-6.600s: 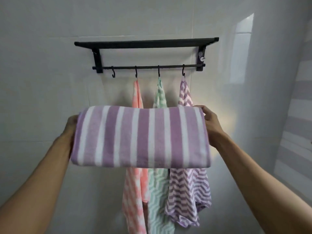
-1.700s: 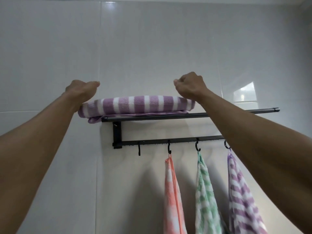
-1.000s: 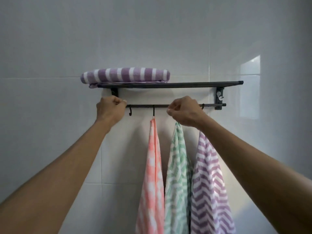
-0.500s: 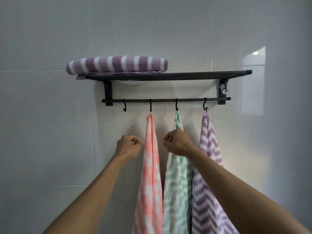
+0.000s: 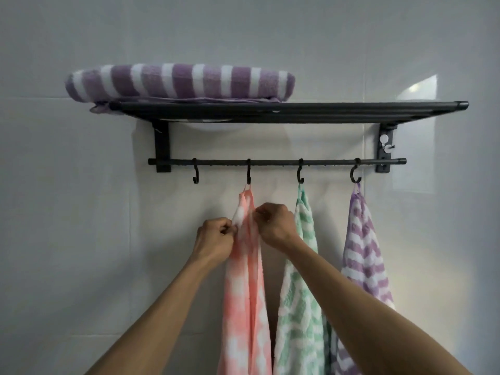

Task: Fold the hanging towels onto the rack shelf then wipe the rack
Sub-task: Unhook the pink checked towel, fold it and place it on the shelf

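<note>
The tiled wall [image 5: 81,239] fills the whole view, and on it hangs the black rack [image 5: 324,112], which I use as the landmark. Its shelf is the top part; under the shelf runs a thin rail [image 5: 270,161] with four hooks.

On the left half of the rack shelf lies the folded striped towel [image 5: 178,82], purple and white. It lies flat, and its left end goes a little beyond the left end of the shelf.

Below the rack hang three towels. The pink towel [image 5: 247,293] hangs from the second hook [image 5: 248,174] counted from the left. The green towel [image 5: 300,307] hangs from the third hook [image 5: 300,175], just right of the pink one. The purple zigzag towel [image 5: 362,253] hangs from the fourth hook [image 5: 355,175], under the right end of the rack. The first hook [image 5: 196,175], under the left bracket side, carries nothing.

Both hands are below the rail, at the upper part of the pink towel. The left hand [image 5: 215,239] has its fingers curled and pinches the left edge of the pink towel between thumb and fingers. The right hand [image 5: 276,221] has also curled fingers and pinches the right edge of the same towel. It is in front of the green towel's left edge.

On the right bracket of the rack sits a small white fastener [image 5: 385,143].
</note>
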A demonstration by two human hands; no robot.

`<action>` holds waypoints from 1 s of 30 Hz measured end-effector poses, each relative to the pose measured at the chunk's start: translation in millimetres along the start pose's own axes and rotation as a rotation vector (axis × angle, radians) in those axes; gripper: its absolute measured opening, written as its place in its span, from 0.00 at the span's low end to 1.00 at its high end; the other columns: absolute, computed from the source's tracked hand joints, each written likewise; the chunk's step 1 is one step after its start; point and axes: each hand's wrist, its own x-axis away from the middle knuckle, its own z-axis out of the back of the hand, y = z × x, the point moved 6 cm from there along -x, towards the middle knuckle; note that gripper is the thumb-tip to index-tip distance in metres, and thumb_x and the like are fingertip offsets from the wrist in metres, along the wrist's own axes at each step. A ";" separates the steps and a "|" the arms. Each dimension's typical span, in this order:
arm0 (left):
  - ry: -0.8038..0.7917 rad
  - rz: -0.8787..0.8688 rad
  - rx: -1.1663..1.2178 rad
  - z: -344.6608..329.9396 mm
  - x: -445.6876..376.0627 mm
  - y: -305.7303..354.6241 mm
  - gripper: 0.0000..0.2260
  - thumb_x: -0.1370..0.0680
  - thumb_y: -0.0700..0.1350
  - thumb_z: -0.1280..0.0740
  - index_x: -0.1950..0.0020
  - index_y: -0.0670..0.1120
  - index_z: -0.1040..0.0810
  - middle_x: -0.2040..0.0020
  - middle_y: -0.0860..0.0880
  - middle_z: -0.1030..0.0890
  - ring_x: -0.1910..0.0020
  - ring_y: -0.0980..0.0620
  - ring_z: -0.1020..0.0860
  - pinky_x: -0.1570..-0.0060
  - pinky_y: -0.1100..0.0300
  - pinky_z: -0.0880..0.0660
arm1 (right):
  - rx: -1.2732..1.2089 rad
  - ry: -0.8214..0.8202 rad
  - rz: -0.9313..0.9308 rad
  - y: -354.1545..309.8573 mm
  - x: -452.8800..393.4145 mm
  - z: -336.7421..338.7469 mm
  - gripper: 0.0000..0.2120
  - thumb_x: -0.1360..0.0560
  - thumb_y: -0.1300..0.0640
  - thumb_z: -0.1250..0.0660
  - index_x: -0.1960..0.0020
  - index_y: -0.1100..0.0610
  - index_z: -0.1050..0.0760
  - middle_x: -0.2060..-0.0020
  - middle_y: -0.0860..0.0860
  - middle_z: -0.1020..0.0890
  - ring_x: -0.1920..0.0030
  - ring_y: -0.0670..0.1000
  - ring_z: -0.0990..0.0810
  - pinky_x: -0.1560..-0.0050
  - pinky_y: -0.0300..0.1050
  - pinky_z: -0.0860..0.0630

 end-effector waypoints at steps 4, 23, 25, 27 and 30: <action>0.164 0.004 0.192 20.1 -14.0 -7.5 0.11 0.21 0.43 0.35 0.63 0.41 0.26 0.71 0.51 0.31 0.70 0.51 0.33 0.67 0.59 0.34 | -0.126 0.252 0.056 -2.4 -5.1 19.7 0.07 0.19 0.56 0.39 0.51 0.57 0.23 0.62 0.53 0.17 0.60 0.55 0.20 0.57 0.54 0.21; 0.290 -0.031 0.443 67.1 28.0 52.7 0.12 0.16 0.50 0.42 0.58 0.49 0.29 0.65 0.52 0.31 0.67 0.54 0.32 0.60 0.55 0.33 | -0.476 0.199 0.125 -51.9 11.8 46.7 0.09 0.16 0.50 0.41 0.50 0.53 0.27 0.65 0.49 0.24 0.69 0.44 0.29 0.66 0.41 0.30; 0.139 -0.051 0.505 67.7 43.1 63.6 0.18 0.21 0.59 0.34 0.61 0.46 0.27 0.66 0.49 0.26 0.67 0.50 0.27 0.63 0.52 0.27 | -0.484 0.165 0.143 -55.8 22.5 54.6 0.11 0.18 0.50 0.37 0.54 0.56 0.24 0.67 0.48 0.25 0.70 0.42 0.30 0.67 0.37 0.31; -0.055 -0.055 0.403 60.6 62.5 69.1 0.23 0.29 0.60 0.24 0.64 0.41 0.25 0.68 0.45 0.23 0.70 0.46 0.24 0.69 0.53 0.23 | -0.517 0.102 0.169 -59.8 37.7 58.3 0.13 0.20 0.50 0.32 0.57 0.58 0.22 0.65 0.49 0.23 0.66 0.44 0.27 0.63 0.39 0.28; -0.023 0.029 0.301 66.2 83.6 67.2 0.15 0.29 0.48 0.21 0.68 0.41 0.21 0.73 0.50 0.24 0.73 0.52 0.25 0.71 0.60 0.28 | -0.586 -0.068 0.129 -53.1 68.7 63.7 0.13 0.28 0.48 0.22 0.56 0.57 0.21 0.61 0.50 0.18 0.62 0.48 0.20 0.59 0.46 0.20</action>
